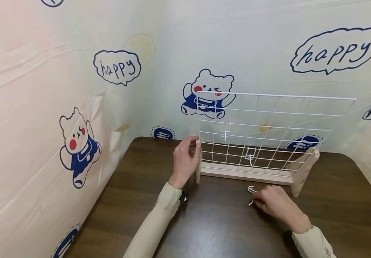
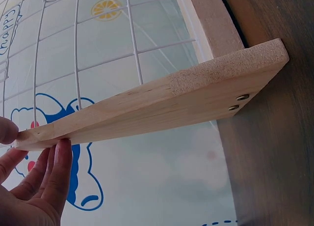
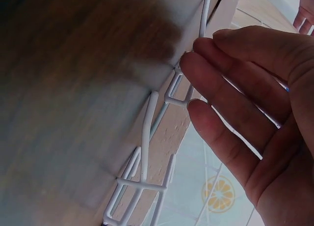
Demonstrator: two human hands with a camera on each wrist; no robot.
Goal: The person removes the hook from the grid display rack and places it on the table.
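My left hand (image 1: 185,161) grips the upper end of the wooden side panel (image 2: 157,105) of a white wire grid rack (image 1: 262,139), thumb on one side and fingers on the other. Low in front of the rack, my right hand (image 1: 277,204) has its thumb and fingertips at a white wire hook (image 3: 179,91), pinching its middle; its ends stick out past the fingers. Another white hook (image 3: 142,182) lies beside it on the table in the right wrist view, hidden under the hand from the head. Two hooks hang on the grid, an upper one (image 1: 225,134) and a lower one (image 1: 250,157).
The rack stands toward the back of a dark wooden table (image 1: 204,222), its wooden base bar (image 1: 246,173) joining the two sides. Behind and left, a printed cloth (image 1: 159,36) with bears and lettering encloses the table. Two screws (image 2: 238,102) show on the left panel.
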